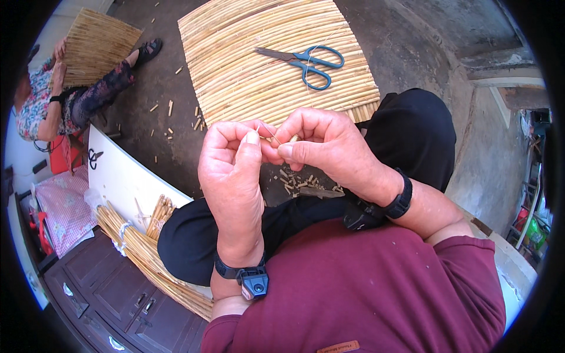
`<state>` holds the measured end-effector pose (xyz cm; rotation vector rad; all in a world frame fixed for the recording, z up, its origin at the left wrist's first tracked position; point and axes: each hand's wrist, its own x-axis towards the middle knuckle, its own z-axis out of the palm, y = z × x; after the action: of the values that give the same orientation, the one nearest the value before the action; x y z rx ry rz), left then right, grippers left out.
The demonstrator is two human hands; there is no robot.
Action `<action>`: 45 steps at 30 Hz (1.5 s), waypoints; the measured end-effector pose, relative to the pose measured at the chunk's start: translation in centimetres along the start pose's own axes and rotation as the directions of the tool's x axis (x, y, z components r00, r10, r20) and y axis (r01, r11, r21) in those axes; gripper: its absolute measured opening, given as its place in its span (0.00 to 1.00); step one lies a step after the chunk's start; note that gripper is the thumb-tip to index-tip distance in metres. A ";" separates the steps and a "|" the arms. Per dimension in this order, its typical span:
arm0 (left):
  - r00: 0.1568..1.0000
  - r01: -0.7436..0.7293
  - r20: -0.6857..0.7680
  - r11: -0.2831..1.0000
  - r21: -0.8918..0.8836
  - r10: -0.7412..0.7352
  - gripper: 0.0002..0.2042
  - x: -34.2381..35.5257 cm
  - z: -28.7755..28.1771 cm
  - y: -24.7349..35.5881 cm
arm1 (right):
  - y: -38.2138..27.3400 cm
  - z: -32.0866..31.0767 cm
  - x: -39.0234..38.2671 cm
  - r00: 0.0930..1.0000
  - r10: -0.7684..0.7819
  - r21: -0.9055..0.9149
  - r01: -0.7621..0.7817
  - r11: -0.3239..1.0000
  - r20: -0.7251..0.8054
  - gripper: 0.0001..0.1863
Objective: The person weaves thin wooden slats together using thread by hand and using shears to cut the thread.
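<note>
My left hand (231, 162) and my right hand (329, 147) meet in front of me, thumbs and fingers pinched together. A thin pale thread (269, 135) runs between their fingertips, and both hands grip it. Part of it is hidden behind the fingers. Just beyond lies a mat of straw-coloured reed stalks (235, 88), laid side by side and bound with thread. Scissors with blue handles (300, 57) rest on the mat, blades partly spread and pointing left. A loose thread crosses the mat by the handles.
Cut reed pieces (303, 181) litter the dark floor (156, 59). At the left, a tied bundle of reeds (132, 241) lies beside a white board (126, 176) and a dark brown cabinet (106, 282). Far left, another seated person (44, 117) holds a second reed mat (100, 44).
</note>
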<state>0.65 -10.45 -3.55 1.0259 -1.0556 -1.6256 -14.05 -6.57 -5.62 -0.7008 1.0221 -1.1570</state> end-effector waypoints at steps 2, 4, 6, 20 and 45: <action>1.000 0.001 0.004 1.000 0.001 -0.001 0.02 0.0 0.0 0.0 | 0.0 0.0 0.0 1.000 -0.002 -0.009 0.002 1.000 0.002 0.03; 1.000 0.013 0.003 1.000 0.008 -0.013 0.02 0.0 0.0 0.0 | 0.0 -0.1 -0.1 1.000 -0.003 -0.013 0.003 1.000 0.001 0.03; 1.000 0.016 0.020 1.000 -0.017 -0.015 0.01 0.0 -0.1 0.1 | -0.1 -0.1 -0.1 1.000 -0.007 -0.014 0.007 1.000 0.000 0.03; 0.999 0.028 0.032 0.998 -0.052 -0.026 0.01 0.1 -0.1 0.1 | -0.2 -0.1 -0.1 1.000 -0.023 -0.027 0.024 0.999 0.019 0.02; 1.000 0.021 0.021 0.998 -0.052 -0.020 0.01 0.1 0.0 0.1 | -0.2 -0.1 -0.2 0.999 -0.029 0.016 0.029 0.999 0.027 0.02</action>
<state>0.60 -10.57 -3.48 0.9905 -1.0142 -1.6751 -14.26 -6.47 -5.47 -0.7196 0.9816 -1.1763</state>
